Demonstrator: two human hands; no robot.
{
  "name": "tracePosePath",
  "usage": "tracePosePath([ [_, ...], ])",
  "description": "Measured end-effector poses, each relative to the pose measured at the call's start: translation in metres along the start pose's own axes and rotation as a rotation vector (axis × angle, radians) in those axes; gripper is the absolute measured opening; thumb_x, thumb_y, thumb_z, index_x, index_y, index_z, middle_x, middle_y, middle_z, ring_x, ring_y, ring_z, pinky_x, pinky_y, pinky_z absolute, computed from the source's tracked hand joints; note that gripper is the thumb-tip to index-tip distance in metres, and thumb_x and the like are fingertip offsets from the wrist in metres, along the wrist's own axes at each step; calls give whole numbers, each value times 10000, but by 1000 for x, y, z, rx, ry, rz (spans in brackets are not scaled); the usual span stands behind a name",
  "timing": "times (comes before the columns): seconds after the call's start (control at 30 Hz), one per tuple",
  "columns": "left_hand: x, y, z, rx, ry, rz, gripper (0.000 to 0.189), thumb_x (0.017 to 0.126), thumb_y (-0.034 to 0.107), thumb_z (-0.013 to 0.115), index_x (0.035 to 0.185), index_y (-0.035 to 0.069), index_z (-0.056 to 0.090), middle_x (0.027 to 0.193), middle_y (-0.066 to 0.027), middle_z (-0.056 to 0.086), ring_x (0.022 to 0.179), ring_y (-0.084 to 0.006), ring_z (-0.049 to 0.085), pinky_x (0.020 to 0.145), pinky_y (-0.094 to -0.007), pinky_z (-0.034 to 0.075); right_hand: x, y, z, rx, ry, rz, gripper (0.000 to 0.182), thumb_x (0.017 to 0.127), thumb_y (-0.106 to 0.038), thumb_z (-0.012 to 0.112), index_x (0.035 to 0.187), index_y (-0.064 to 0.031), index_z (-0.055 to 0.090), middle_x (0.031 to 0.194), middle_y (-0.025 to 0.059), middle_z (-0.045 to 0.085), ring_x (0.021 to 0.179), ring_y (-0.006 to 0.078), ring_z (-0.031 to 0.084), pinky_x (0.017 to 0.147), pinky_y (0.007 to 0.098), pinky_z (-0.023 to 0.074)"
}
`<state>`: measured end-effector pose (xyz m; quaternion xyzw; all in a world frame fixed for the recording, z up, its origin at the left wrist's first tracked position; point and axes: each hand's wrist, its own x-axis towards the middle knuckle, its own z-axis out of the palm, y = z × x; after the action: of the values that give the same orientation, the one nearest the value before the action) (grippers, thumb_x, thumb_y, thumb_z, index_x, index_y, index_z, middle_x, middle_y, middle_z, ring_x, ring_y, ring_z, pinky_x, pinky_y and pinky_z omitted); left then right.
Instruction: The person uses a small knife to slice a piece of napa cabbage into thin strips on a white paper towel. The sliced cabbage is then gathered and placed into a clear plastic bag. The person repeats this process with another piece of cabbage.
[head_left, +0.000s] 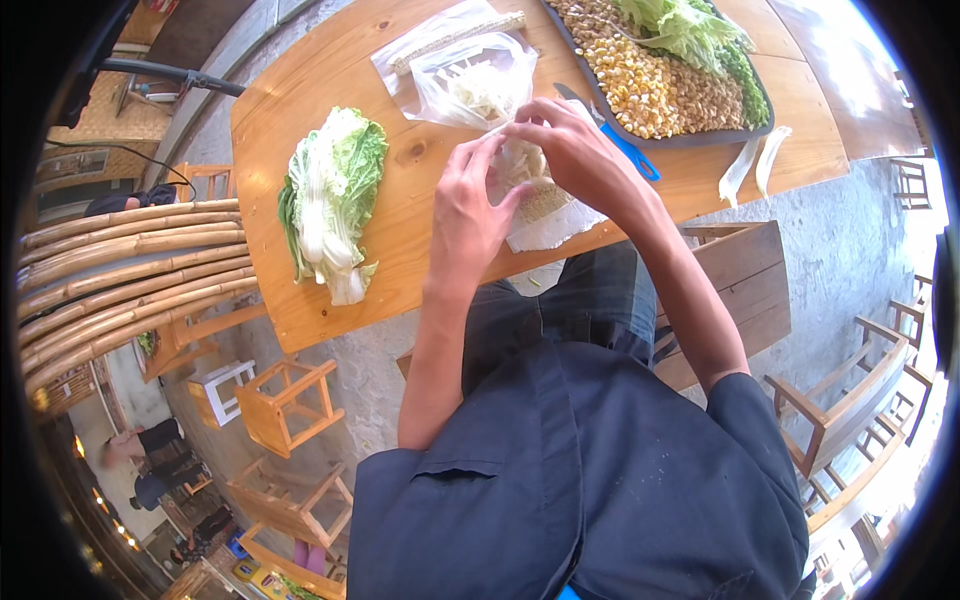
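Observation:
Above the near edge of the wooden table, my left hand (471, 206) and my right hand (566, 146) meet at the fingertips. They pinch the top of a clear plastic bag (519, 163) with pale contents that I cannot identify. A white sheet (559, 234) lies beneath, partly hidden by the hands. Just beyond my fingers rests an open clear plastic bag (484, 86) holding pale cut strips. A knife with a blue handle (631, 154) lies beside my right wrist, its blade partly covered. Left of my hands is a leafy napa cabbage (330, 202).
A dark tray (694, 139) holds yellow corn kernels (626, 75), tan beans or nuts (701, 97) and leafy greens (679, 26). Two pale stem strips (741, 174) lie near the table edge (405, 296). Bamboo poles (135, 259) abut the left side; wooden stools (289, 409) stand behind.

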<state>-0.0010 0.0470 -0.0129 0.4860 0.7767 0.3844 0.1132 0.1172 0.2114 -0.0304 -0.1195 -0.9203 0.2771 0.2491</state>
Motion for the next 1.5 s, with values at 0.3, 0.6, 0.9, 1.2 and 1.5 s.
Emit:
tracePosePath([
  [0.3, -5, 4, -8, -8, 38, -28, 634, 820, 163, 1008, 1393, 54, 760, 1296, -126, 752, 993, -244, 772, 905, -403, 644, -10, 1, -13, -9, 11, -3, 434, 889, 128, 624, 1233, -18, 845, 1202, 184, 766, 1190, 392, 720, 1049, 493, 576],
  [0.6, -8, 2, -9, -34, -42, -30, 485, 876, 37, 935, 1340, 46, 793, 1259, -145, 766, 985, -246, 804, 905, -397, 650, -27, -22, -37, 1, -106, 51, 397, 966, -78, 806, 1356, -5, 795, 1276, 178, 744, 1257, 388, 695, 1080, 486, 569],
  [0.9, -1, 2, -3, -88, -17, -77, 408, 904, -67, 868, 1301, -7, 791, 1238, -164, 777, 1005, -253, 836, 891, -363, 690, -21, -24, -21, 100, -179, 134, 366, 963, -144, 837, 1303, -15, 792, 1239, 202, 742, 1195, 403, 721, 1011, 486, 587],
  [1.2, -15, 11, 12, -58, 167, -53, 306, 892, -105, 842, 1188, -29, 817, 1131, -167, 808, 975, -259, 827, 881, -365, 700, -33, -34, 2, -23, -39, 106, 232, 950, -48, 758, 1176, -8, 784, 1153, 203, 759, 1136, 407, 726, 974, 498, 606],
  [1.5, -2, 15, 7, -125, 195, -93, 266, 910, -85, 851, 1168, -29, 824, 1140, -156, 818, 968, -249, 831, 841, -350, 710, -17, -39, -9, 170, 16, 227, 183, 958, -51, 733, 1113, -5, 819, 1094, 230, 765, 1009, 428, 764, 897, 504, 610],
])
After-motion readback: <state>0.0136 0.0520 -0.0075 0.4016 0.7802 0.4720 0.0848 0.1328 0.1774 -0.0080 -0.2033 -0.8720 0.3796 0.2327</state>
